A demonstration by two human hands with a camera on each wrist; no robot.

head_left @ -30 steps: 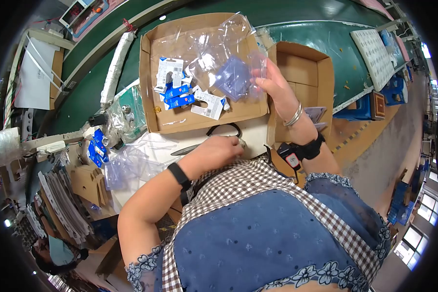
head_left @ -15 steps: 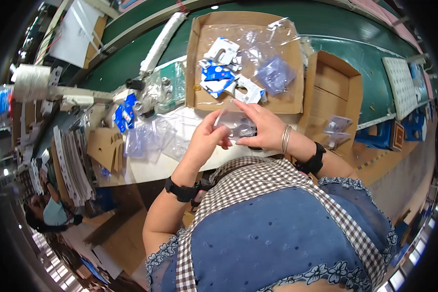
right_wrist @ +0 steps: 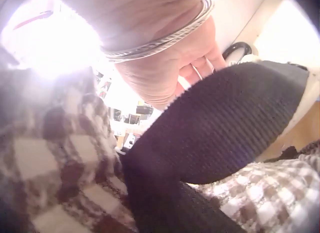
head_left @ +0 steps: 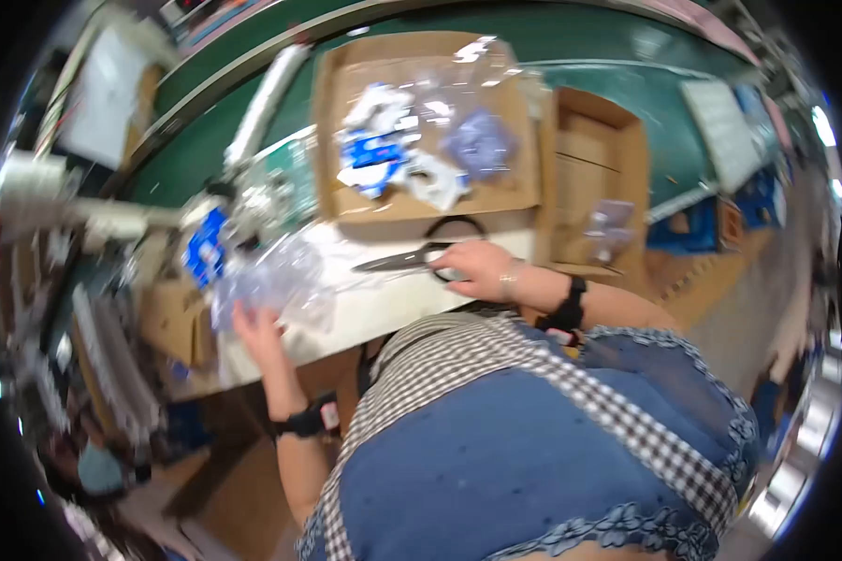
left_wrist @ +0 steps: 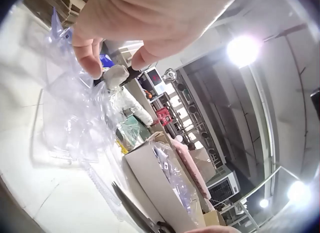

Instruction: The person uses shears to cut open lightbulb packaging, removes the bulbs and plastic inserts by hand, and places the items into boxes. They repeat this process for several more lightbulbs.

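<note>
In the head view my left hand (head_left: 264, 337) reaches over the near-left table, its fingertips right at a heap of clear plastic blister shells (head_left: 281, 280). The left wrist view shows that hand's thumb and fingers parted and loosely bent beside the crinkled clear plastic (left_wrist: 75, 112), with nothing gripped. My right hand (head_left: 482, 269) lies low over black-handled scissors (head_left: 398, 261), overlapping one handle loop. From the right wrist, its fingers (right_wrist: 202, 67) look relaxed and slightly spread; a dark wristband hides part of the hand.
A shallow cardboard tray (head_left: 430, 215) holds blue and white cards (head_left: 374, 150) and clear plastic. To its right stands a narrower cardboard box (head_left: 589, 103) with clear packs (head_left: 610, 229) inside. Folded brown card (head_left: 173, 327) and blue cards (head_left: 206, 248) lie at left.
Both hands held a clear plastic piece together in front of the tray half a second ago. Now they are apart: the left has moved left to the plastic heap, the right sits over the scissors.
</note>
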